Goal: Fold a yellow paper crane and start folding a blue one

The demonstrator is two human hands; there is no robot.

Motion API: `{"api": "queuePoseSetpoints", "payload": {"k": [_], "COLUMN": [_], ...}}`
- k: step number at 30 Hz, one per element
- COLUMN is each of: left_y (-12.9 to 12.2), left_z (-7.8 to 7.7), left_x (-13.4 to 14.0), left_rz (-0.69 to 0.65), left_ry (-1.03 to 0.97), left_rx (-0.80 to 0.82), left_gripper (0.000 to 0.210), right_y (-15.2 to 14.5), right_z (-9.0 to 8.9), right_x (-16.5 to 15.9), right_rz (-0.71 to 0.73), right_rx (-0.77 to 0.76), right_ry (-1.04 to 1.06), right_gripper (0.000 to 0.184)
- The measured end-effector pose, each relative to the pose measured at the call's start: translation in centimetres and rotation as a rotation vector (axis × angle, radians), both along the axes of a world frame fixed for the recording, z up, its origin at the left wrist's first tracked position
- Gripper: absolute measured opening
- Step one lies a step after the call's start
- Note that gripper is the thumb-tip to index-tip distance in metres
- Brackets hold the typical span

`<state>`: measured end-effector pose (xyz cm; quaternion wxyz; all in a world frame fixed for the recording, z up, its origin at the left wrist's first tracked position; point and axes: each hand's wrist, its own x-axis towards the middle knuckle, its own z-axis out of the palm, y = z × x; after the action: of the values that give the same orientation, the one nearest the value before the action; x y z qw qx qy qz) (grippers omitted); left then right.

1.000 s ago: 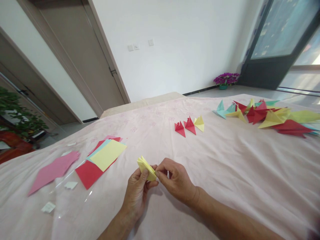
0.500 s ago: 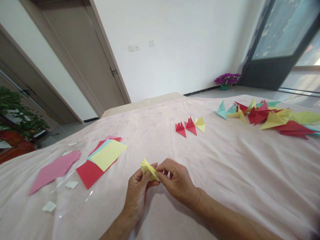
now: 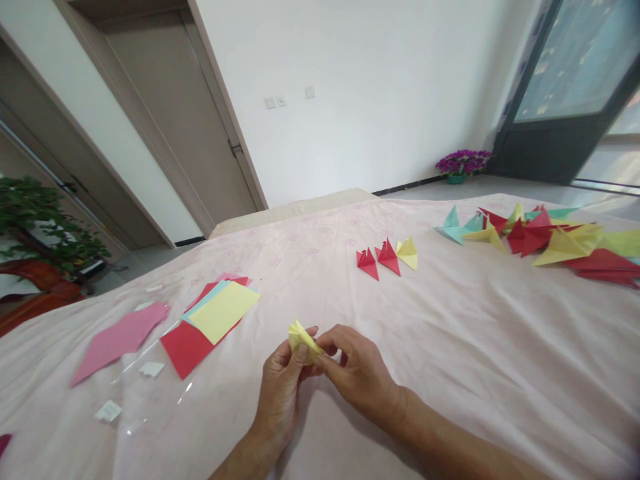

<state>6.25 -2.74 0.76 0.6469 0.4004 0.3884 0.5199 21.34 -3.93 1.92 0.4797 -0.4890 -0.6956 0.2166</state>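
Observation:
A small piece of folded yellow paper is held between my two hands above the cloth, its layered points facing up and left. My left hand pinches it from the left, thumb across its front. From the right, my right hand grips its lower edge between thumb and fingers; the fingertips partly hide that edge. Beyond my hands stand two red paper cranes and a yellow paper crane in a short row.
A pink-covered table spreads all around. Left lie pink paper sheets, a stack topped by a yellow sheet, clear plastic wrap and white scraps. Far right, a pile of coloured paper cranes covers the cloth.
The whole view has shifted slightly, so everything sits a little further right and lower. Both hands keep their pinch on the yellow paper, with the right fingers moved slightly along its edge.

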Motion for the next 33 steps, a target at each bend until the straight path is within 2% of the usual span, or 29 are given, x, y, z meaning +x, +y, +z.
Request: {"api": "queuePoseSetpoints", "payload": {"k": [3,8,10,13,23,28,33], "left_y": [0.1,0.6,0.8,0.7,1.5,1.8,2.1], "left_z": [0.0,0.2,0.4,0.6,0.7,1.1,1.0], "left_x": [-0.1,-0.7,-1.1,-1.4,-2.0,-2.8,-3.0], "left_rz": [0.027,0.263,0.305,0.292,0.164,0.093,0.102], "left_ry": [0.097,0.263,0.33,0.413,0.427,0.523,0.555], "left_rx": [0.042,0.252,0.338,0.411,0.476,0.543,0.57], "left_gripper": [0.041,0.038,0.031,0.021,0.018,0.014,0.013], "right_y": [0.2,0.1,0.1,0.1,0.3,0.3,0.2], "right_z": [-0.3,-0.3,-0.1,0.0,-0.5,-0.5,-0.3], "right_x": [0.0,0.4,0.4,0.3,0.4,0.4,0.5], "right_rz": [-0.013,-0.029,-0.027,-0.022,-0.044,-0.025,0.001], "right_rx": [0.032,0.105,0.128,0.164,0.236,0.226,0.209], "right_ry": [-0.02,-0.069,-0.09,-0.112,-0.15,-0.168,-0.169], "right_gripper": [0.007,0.007,0.007,0.008,0.01,0.01,0.01]}}
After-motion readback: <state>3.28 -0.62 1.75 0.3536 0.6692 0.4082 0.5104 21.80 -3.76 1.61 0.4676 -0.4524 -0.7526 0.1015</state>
